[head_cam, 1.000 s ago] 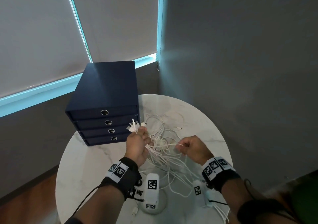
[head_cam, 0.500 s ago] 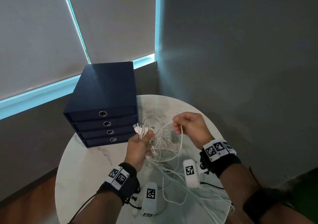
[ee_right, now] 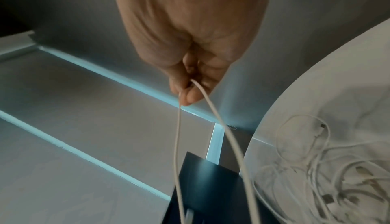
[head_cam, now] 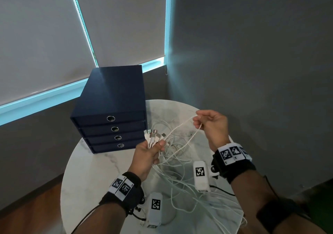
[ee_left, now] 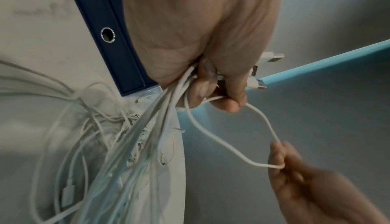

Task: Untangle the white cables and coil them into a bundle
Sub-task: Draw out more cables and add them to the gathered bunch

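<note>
A tangle of white cables (head_cam: 177, 159) lies across the round marble table (head_cam: 90, 176) and trails off its near right edge. My left hand (head_cam: 146, 154) grips a bunch of cables just below their plugs (head_cam: 153, 134), which fan out above my fingers; the left wrist view shows the strands (ee_left: 147, 127) streaming down from my fist (ee_left: 211, 80). My right hand (head_cam: 210, 124) is raised above the table and pinches a loop of one white cable (head_cam: 182, 127). In the right wrist view that loop (ee_right: 209, 110) hangs from my fingertips (ee_right: 187, 95).
A dark blue four-drawer box (head_cam: 111, 109) stands at the back left of the table, close to my left hand. Grey walls and window blinds enclose the corner behind. Wooden floor (head_cam: 36, 206) shows at lower left.
My right hand has lifted up and to the right, drawing a loop of cable out of the tangle. My left hand kept its grip on the plug ends and shifted only slightly.
</note>
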